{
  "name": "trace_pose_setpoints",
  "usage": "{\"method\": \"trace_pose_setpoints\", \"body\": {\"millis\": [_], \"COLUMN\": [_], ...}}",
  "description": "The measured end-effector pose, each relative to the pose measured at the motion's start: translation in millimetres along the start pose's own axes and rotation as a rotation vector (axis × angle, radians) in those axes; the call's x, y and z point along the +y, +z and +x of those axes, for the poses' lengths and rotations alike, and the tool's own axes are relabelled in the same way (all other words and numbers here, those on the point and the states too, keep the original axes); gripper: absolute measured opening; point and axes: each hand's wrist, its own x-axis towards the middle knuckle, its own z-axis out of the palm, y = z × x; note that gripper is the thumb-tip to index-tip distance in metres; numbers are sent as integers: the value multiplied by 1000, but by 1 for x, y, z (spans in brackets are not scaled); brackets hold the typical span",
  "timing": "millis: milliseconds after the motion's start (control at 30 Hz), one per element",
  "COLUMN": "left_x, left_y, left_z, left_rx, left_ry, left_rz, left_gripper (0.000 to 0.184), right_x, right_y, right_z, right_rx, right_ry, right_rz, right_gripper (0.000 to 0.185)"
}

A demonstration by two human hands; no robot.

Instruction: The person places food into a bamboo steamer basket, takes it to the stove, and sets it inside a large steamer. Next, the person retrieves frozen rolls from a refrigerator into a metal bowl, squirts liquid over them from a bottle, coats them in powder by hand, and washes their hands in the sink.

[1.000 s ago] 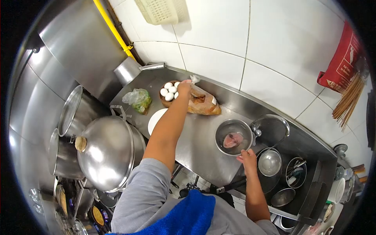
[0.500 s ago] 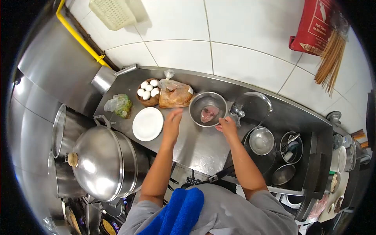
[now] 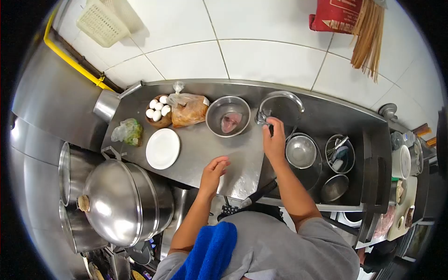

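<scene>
My right hand (image 3: pixel 274 140) reaches to the base of the curved tap (image 3: pixel 284 94), its fingers stretched out with thumb and forefinger apart. Whether they touch the tap's handle I cannot tell. My left hand (image 3: pixel 214 175) hovers over the front of the steel counter (image 3: pixel 196 149), loosely open and holding nothing. Beyond it stands a steel bowl (image 3: pixel 213 114) with a piece of pale pink raw meat (image 3: pixel 230 122) inside. A white plate (image 3: pixel 162 149) lies to the left of my left hand.
Behind the plate are a bowl of white eggs (image 3: pixel 158 107), a knotted bag of brownish food (image 3: pixel 189 110) and a bag of greens (image 3: pixel 133 133). The sink (image 3: pixel 317 126) at right holds a strainer-like bowl (image 3: pixel 300 151) and a utensil container (image 3: pixel 339 154). A large domed pot (image 3: pixel 112 203) stands left.
My right hand has left the steel bowl's rim and moved right to the tap. My left hand has drawn back toward my body. The view has shifted slightly right.
</scene>
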Motion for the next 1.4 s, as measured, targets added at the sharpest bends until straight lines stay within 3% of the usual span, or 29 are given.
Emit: {"method": "trace_pose_setpoints", "body": {"millis": [33,133,167,200,267,333,400,467,700,800,867,933,1100,1167,1200,1233,1267,1333,1367,1400], "left_x": [2,7,9,11,9,8,2,-8,4,16,20,20,12,-3,1,-6,-2,0,8,8], "left_y": [9,33,41,49,63,78,100,123,201,216,223,231,232,239,240,235,236,237,234,233], "left_z": [-1,2,3,5,6,12,23,32,65,73,82,92,136,152,145,126,111,82,65,65], "left_rx": [-57,-177,-201,-242,-302,-348,-364,-385,-460,-422,-646,-625,-426,-339,-252,-384,-388,-549,-534,-536], "left_ry": [-18,-61,-65,-46,-42,-71,-109,-158,-315,-295,-131,-107,-474,-386,-303,-236,-230,-147,-126,-129], "left_rz": [-26,-20,-15,-18,-26,-9,-61,-108,-662,-828,-857,-831,-500,-515,-521,-730,-724,-715,-554,-546], "left_gripper": [25,28,28,28,29,32,34,36,36,35,35,36,41,42,43,32,32,42,56,56], "right_x": [7,41,37,32,22,30,49,34,35,42,38,13,21,-6,6,23,36,20,14,11], "right_y": [-1,-4,-19,-29,-44,-53,-60,-64,-64,-59,-55,-52,-39,-41,-44,-51,-59,-71,-74,-75], "right_z": [-8,-40,-42,-44,-52,-56,-45,-19,59,78,80,73,35,17,18,26,36,51,59,62], "right_rx": [4,-388,-608,-595,-721,-436,-276,37,150,222,215,174,12,22,15,-41,-91,-110,-84,-58], "right_ry": [9,-83,-230,-219,339,454,579,728,1087,1099,1069,959,699,562,564,694,816,781,868,959], "right_rz": [-8,-345,-414,-430,-105,-100,104,579,974,1040,1018,831,458,80,79,164,252,346,340,335], "right_gripper": [23,30,36,36,38,34,31,26,22,24,27,28,51,61,61,63,65,68,68,68]}}
